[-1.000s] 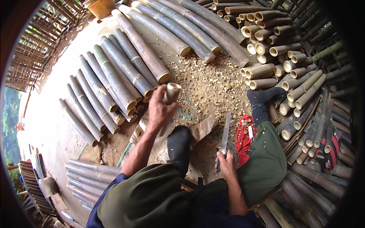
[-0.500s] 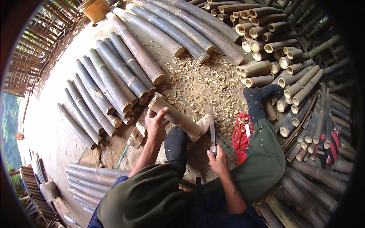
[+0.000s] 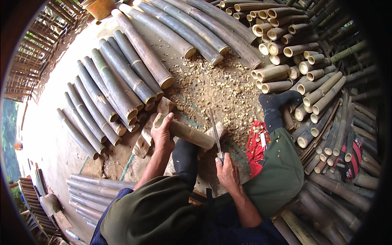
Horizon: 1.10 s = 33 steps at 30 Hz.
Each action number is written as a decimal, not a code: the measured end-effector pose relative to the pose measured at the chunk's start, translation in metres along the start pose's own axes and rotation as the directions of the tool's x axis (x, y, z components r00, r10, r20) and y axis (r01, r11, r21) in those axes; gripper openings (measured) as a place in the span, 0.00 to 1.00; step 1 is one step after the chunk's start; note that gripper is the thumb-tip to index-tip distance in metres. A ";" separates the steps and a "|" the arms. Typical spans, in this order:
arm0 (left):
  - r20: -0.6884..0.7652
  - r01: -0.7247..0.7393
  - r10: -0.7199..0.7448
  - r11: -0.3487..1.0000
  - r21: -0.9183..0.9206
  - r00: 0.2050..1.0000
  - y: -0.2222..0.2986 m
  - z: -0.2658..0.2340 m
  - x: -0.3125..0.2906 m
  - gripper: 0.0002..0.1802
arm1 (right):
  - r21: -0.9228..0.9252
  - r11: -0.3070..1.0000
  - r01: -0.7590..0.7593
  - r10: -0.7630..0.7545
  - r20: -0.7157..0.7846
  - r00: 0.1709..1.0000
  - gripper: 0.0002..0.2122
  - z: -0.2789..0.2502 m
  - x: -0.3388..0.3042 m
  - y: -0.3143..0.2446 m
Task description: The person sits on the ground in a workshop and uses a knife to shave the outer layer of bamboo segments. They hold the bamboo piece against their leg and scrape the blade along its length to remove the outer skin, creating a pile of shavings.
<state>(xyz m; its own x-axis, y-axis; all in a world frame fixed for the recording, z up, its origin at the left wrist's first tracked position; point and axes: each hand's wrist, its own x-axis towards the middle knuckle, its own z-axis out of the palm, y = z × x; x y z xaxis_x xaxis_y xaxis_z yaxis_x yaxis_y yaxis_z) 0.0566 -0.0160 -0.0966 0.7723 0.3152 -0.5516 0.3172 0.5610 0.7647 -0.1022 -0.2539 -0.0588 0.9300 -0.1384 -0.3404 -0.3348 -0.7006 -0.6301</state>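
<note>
My left hand [image 3: 162, 134] is closed around the far-left end of a short bamboo section [image 3: 190, 134]. The section lies slantwise in front of my bent leg, and its right end is by a wooden block [image 3: 220, 128]. My right hand [image 3: 228, 173] grips a long, narrow-bladed knife [image 3: 215, 132]. Its blade points away from me and leans left, close to the bamboo's right end. The knife's handle is mostly covered by my fingers. From this view I cannot tell whether the blade touches the bamboo.
Long bamboo poles [image 3: 122, 69] lie in rows at the far left and back. Wood chips [image 3: 228, 90] litter the ground ahead. Cut bamboo tubes [image 3: 281, 49] are stacked on the right. A red cloth [image 3: 256, 149] lies beside my right leg, and a bucket [image 3: 99, 9] stands far back.
The bamboo section has shifted slightly left and lies flatter. My right hand has moved left and a little nearer its end, with the knife tilting further left.
</note>
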 end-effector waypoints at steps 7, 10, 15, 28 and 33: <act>-0.030 -0.049 0.049 0.998 0.026 0.998 0.003 0.007 -0.007 0.29 | 0.122 0.936 0.330 -0.267 -0.365 0.892 0.15 -0.023 -0.009 -0.046; 0.030 -0.063 0.061 0.996 0.066 0.998 0.003 0.008 -0.001 0.28 | -0.059 0.998 0.035 -0.038 -0.049 0.998 0.12 0.007 0.008 -0.007; 0.158 -0.059 0.069 0.996 -0.067 0.985 0.001 0.002 0.004 0.25 | 0.005 0.987 0.159 -0.158 -0.093 0.983 0.12 -0.026 -0.001 -0.050; 0.224 -0.085 0.088 0.996 -0.022 0.971 0.005 0.002 0.001 0.25 | 0.046 0.987 0.154 -0.145 -0.160 0.976 0.12 -0.036 -0.006 -0.067; 0.227 -0.097 0.106 0.994 -0.050 0.968 0.005 0.015 -0.005 0.25 | 0.060 0.993 0.102 -0.088 -0.202 0.975 0.11 0.001 -0.001 -0.022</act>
<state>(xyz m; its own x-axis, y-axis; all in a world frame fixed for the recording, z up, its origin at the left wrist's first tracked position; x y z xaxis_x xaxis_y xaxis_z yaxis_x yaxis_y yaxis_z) 0.0623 -0.0269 -0.0851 0.9062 0.1910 -0.3773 0.2129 0.5648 0.7973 -0.0964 -0.2382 -0.0451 0.9672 -0.2147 -0.1359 -0.2469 -0.6674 -0.7026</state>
